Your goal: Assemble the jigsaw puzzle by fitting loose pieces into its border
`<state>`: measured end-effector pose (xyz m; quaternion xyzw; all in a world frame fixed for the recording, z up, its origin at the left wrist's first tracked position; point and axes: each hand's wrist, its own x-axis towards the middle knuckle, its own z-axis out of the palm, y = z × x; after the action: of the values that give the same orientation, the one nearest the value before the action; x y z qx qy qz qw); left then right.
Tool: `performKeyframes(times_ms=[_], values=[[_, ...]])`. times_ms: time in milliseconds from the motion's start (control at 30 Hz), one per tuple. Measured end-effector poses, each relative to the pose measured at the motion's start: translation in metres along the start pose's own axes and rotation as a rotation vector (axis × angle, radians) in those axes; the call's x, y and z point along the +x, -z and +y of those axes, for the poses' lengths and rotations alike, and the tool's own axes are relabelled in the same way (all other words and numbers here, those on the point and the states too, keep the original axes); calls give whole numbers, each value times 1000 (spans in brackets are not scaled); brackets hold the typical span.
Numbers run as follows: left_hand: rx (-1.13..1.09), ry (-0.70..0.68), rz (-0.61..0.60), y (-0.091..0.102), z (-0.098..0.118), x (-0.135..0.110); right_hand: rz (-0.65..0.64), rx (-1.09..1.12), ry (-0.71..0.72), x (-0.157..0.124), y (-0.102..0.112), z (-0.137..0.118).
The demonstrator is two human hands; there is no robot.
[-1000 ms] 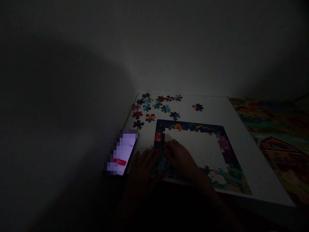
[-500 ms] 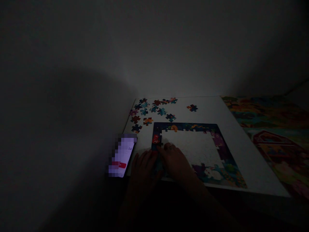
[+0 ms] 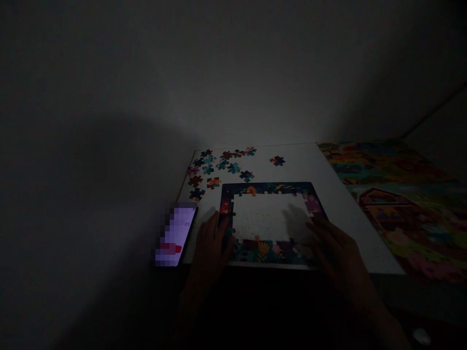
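Observation:
A jigsaw puzzle (image 3: 268, 188) lies flat on the white tabletop, its border joined and its inside showing a bare light surface. At its left edge rests my left hand (image 3: 213, 240), fingers stretched out and touching the border. On the opposite side my right hand (image 3: 335, 243) lies over the right edge with its fingers apart, covering the lower right part of the border. Neither hand shows a piece in it. Loose puzzle pieces (image 3: 222, 164) are scattered at the far left of the table, and one single piece (image 3: 277, 161) sits apart behind the puzzle.
A lit phone (image 3: 177, 236) lies at the table's left edge. Colourful picture sheets (image 3: 394, 209) cover the area to the right of the white tabletop (image 3: 365, 243). A pale wall (image 3: 237, 87) stands behind, and the room is dark.
My right hand has moved from the puzzle's left border across to its right edge, uncovering the bottom border. My left hand stays at the left side. The view has shifted slightly.

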<state>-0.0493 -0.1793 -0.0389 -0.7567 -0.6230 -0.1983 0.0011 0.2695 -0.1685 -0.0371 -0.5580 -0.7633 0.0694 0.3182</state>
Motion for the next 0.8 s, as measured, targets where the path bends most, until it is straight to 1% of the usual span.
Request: performKeyframes(times_ms=[67,133,200,267,433,667,800], values=[[0,-24,-14,-7,2,6,6,-26,-66,-5,9,22],[10,-35,-19,-14,4,10,-1,-51,-115,-8,13,34],[33,-53,-10,-21,4,14,1,-74,-146,-9,13,39],[65,-79,1,-26,4,16,-24,-110,-153,-7,13,38],[133,-158,3,-29,0,17,-127,-181,-79,-4,12,33],[172,-185,19,-32,-3,16,-127,-182,-13,-12,8,44],[151,-189,27,-35,2,15,-124,-173,22,-13,9,50]])
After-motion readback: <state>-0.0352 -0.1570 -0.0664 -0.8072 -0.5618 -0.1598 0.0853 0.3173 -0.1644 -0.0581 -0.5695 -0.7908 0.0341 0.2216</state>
